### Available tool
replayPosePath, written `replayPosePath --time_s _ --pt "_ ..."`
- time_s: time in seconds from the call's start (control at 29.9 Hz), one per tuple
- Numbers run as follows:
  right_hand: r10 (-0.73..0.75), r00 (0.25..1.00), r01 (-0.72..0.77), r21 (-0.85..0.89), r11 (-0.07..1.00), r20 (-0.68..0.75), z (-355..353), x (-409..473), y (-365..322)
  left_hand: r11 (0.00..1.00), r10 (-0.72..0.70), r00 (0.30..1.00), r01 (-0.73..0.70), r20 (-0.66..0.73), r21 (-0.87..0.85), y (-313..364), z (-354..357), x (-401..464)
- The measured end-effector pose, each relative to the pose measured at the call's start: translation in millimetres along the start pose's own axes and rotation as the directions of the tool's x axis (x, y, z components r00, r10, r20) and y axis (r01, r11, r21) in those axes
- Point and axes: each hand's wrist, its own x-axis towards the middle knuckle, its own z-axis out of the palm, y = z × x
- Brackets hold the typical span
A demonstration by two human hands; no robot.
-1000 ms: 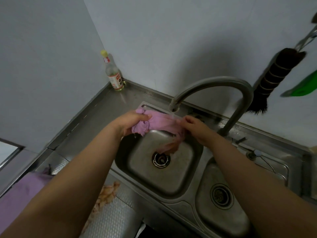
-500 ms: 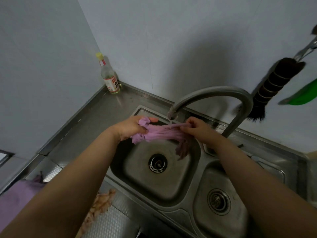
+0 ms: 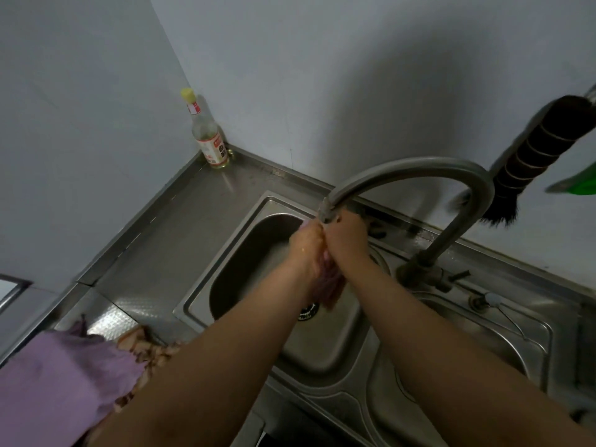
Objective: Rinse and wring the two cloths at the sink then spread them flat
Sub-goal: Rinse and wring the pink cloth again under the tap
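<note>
Both my hands are pressed together over the left basin of the steel sink [image 3: 225,262], just under the faucet spout [image 3: 327,212]. My left hand [image 3: 306,250] and my right hand [image 3: 346,240] grip a bunched purple cloth [image 3: 329,287] between them; only a wet tail shows below my palms, hanging above the drain [image 3: 308,312]. A second purple cloth [image 3: 61,379] lies on the counter at the lower left, beside a patterned brownish cloth [image 3: 145,346].
A curved faucet [image 3: 451,188] rises between the two basins, with the right basin [image 3: 483,343] beyond it. A glass bottle [image 3: 211,141] stands in the back corner of the counter. A dark brush [image 3: 532,156] and a green item [image 3: 580,185] hang on the wall at right.
My hands have come together from holding the cloth stretched apart, and the cloth is now bunched between them. The camera view has shifted, so the counter cloths show more.
</note>
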Motion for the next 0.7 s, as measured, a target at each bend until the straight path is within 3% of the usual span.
replayPosePath --time_s 0.07,0.17,0.23,0.33,0.47,0.64,0.7 --pt "0.009 1.0 -0.01 0.031 0.999 0.008 -3.3 4.1 2.1 0.999 -0.033 0.999 0.033 -0.009 -0.025 -6.0 3.3 -0.2" --pt "0.052 0.988 -0.059 0.039 0.998 0.143 13.4 -15.5 -0.8 0.999 -0.034 0.985 0.04 -0.168 0.031 -3.2 -6.0 16.6" --pt "0.045 0.991 -0.05 0.034 0.998 0.129 15.7 -14.1 -3.6 0.997 -0.026 0.979 0.04 -0.201 0.068 -4.7 -6.2 17.9" --pt "0.029 0.998 -0.031 0.049 0.998 0.048 6.2 4.0 -5.3 0.99 -0.131 0.976 0.139 -0.172 0.033 -6.5 0.7 4.3" --pt "0.138 0.981 -0.151 0.088 0.985 0.134 28.0 -15.0 -3.4 1.0 -0.011 0.977 0.005 -0.215 -0.029 1.8 -9.7 15.2" --pt "0.118 0.993 -0.119 0.009 0.993 0.029 12.6 6.4 -0.6 0.999 -0.035 0.99 0.033 -0.137 -0.021 -11.1 -3.1 4.0" --pt "0.119 0.99 -0.123 0.046 0.991 0.077 19.9 -6.1 -0.6 0.998 -0.027 0.989 0.019 -0.146 -0.056 -5.1 -6.7 6.1"
